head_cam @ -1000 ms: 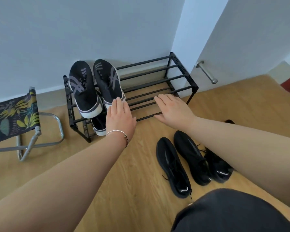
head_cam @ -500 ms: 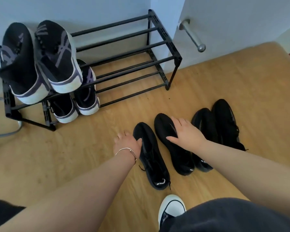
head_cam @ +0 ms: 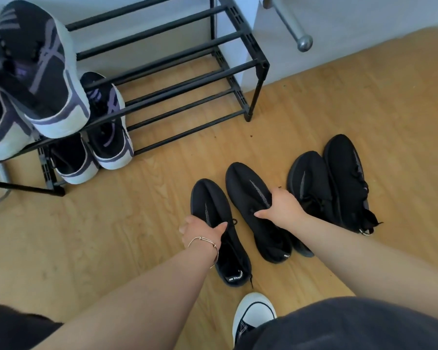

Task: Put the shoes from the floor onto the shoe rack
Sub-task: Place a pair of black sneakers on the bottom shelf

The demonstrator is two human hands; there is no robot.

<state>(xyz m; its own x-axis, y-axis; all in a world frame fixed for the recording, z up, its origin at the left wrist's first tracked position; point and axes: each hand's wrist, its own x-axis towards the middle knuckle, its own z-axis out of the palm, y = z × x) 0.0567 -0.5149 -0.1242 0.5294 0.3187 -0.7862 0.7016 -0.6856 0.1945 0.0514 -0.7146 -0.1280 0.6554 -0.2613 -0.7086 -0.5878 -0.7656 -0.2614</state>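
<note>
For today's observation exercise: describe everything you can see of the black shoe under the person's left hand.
The black shoe is a plain, knit-looking sneaker with a faint grey streak along its upper, thin black laces and a small white-lettered tab at the heel. It lies upright on the wooden floor, toe toward the shoe rack, heel toward the person. The left hand, wearing a thin bracelet, grips it at the opening. Its matching shoe lies just to its right, apparently apart from it.

Four black knit shoes on wood floor, toes toward black two-tier shoe rack: left pair gripped at collars, right pair side by side, touching.
</note>
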